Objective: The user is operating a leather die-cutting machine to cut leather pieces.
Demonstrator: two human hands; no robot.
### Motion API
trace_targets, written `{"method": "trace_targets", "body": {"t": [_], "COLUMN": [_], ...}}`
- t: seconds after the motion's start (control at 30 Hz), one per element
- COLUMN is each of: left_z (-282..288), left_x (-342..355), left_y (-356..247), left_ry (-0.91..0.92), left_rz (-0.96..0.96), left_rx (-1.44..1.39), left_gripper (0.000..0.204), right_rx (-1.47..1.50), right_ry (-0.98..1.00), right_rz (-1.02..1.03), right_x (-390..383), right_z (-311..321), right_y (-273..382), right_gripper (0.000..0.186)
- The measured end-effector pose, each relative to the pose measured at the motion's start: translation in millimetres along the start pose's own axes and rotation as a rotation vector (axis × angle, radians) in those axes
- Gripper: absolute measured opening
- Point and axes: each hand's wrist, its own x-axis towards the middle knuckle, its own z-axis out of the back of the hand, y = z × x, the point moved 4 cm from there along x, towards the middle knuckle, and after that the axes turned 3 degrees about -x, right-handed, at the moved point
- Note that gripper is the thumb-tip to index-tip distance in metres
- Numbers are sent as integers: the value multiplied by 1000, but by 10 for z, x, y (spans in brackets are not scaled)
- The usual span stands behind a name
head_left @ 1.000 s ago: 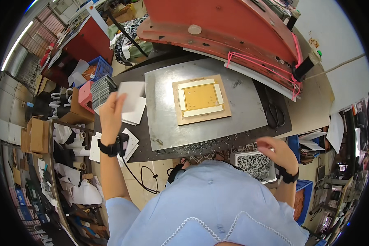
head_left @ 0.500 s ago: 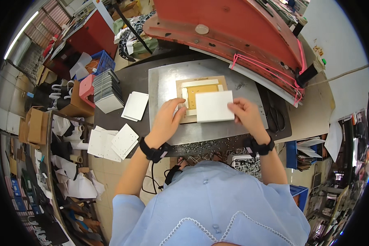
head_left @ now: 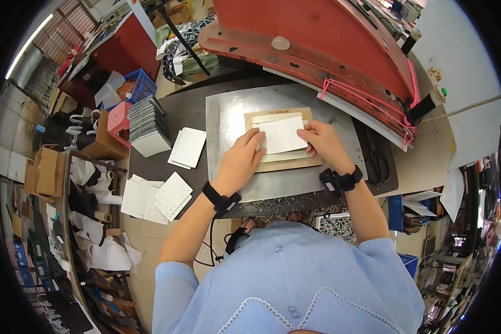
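A blank white card (head_left: 283, 135) lies over the cutting die set in a pale board (head_left: 289, 165), hiding most of its yellow middle. At the card's left edge, my left hand (head_left: 240, 158) has its fingers and thumb curled against it. My right hand (head_left: 324, 145) pinches the right edge, thumb on top. The board rests on a shiny metal plate (head_left: 224, 119). To the left, a small pile of blank white cards (head_left: 187, 147) lies beside cards with small punched holes (head_left: 172, 192).
A large red press arm (head_left: 317, 33) overhangs the back, with pink cord at its right. Black scissors (head_left: 378, 164) lie to the right. A stack of cut pieces (head_left: 149, 125) and a pink stool (head_left: 118, 123) are on the left. Small scraps (head_left: 267, 207) litter the front edge.
The white card has moved left and away from me, down over the die. My right hand moved with it. My left hand has come to the card's left edge.
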Motion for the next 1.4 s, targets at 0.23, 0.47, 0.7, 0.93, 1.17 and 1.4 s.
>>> {"method": "trace_targets", "body": {"t": [0.23,0.47,0.7,0.93,1.17,1.4], "left_z": [-112,-101,-48,457,616,535], "left_x": [40,63,115,-201,-541,-652], "left_y": [4,-2,44,73,-23,-418], "left_ry": [37,54,76,-269,-190,107], "left_rz": [-93,-108,-110,143,304,188], "left_rx": [255,164,123,-186,-482,-519], "left_gripper": [45,45,45,38,31,30], "right_rx": [-521,-724,-725,-320,-48,87], "right_ry": [-250,-293,-209,-961,-1022,-939], "right_rz": [238,503,447,550,622,547], "right_x": [-239,-260,-208,-912,-795,-586], "right_z": [-23,-76,-47,1141,2413,2450], "right_y": [223,30,62,660,644,500], "right_gripper": [26,26,28,35,55,51]}}
